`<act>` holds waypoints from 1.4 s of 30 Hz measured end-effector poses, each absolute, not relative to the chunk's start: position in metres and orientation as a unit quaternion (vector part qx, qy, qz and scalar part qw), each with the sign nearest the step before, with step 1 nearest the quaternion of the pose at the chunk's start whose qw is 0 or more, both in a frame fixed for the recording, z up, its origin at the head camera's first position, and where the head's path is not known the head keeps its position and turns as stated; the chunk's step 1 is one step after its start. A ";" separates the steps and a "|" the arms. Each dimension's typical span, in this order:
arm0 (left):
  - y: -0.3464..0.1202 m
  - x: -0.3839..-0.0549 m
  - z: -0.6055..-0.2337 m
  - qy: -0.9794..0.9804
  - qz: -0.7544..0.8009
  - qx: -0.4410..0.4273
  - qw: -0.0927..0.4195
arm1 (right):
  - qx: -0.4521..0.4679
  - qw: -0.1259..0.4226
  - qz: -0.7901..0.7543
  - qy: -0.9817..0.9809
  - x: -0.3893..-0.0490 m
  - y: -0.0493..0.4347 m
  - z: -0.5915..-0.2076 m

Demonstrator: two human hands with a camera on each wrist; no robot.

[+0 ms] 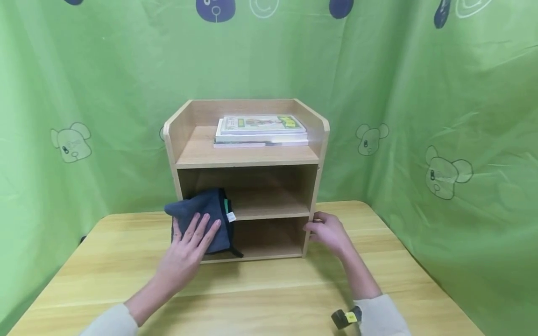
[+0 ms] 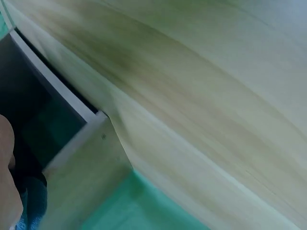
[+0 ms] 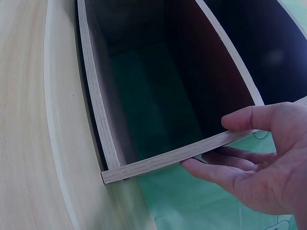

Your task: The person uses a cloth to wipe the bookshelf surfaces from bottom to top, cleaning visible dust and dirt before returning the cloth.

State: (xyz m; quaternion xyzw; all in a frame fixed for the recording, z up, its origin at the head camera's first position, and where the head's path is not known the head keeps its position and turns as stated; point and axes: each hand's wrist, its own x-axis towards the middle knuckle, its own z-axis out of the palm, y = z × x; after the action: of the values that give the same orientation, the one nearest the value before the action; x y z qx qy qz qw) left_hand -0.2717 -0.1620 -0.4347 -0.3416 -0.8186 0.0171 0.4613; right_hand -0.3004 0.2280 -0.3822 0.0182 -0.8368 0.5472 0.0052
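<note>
A small wooden shelf unit [image 1: 248, 158] stands on the table. My left hand [image 1: 185, 256] lies with fingers spread and extended on a folded dark blue cloth [image 1: 206, 205], pressing it at the front left of the unit. The cloth has a white tag and a dark loop; it covers part of the left side panel. In the left wrist view only part of that hand shows beside the cloth [image 2: 36, 201]. My right hand [image 3: 268, 158] grips the right side panel [image 3: 177, 155], thumb on the inner side and fingers outside, near the middle board.
Several books [image 1: 260, 130] lie stacked on the unit's top shelf. Green curtains [image 1: 420, 116] with bear drawings hang behind and beside the wooden table [image 1: 273, 298]. A black strap device with a yellow label [image 1: 346, 318] is at my right sleeve.
</note>
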 end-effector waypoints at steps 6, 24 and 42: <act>-0.146 -0.275 -0.439 -0.829 0.009 -0.329 0.452 | 0.023 0.008 0.544 -0.839 -0.301 0.228 -0.380; -0.053 -0.290 -0.433 -0.807 0.055 -0.366 0.461 | 0.024 0.007 0.558 -0.829 -0.300 0.227 -0.383; 0.020 -0.288 -0.393 -0.870 0.139 -0.332 0.338 | 0.044 -0.005 0.566 -0.823 -0.303 0.234 -0.383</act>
State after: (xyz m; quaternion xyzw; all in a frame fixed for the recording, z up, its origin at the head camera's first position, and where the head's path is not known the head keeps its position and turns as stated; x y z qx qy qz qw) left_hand -0.2880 0.0201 -0.3933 -0.3318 -0.8695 0.1391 0.3384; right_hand -0.3034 0.2338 -0.3827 0.0440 -0.8233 0.5659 -0.0054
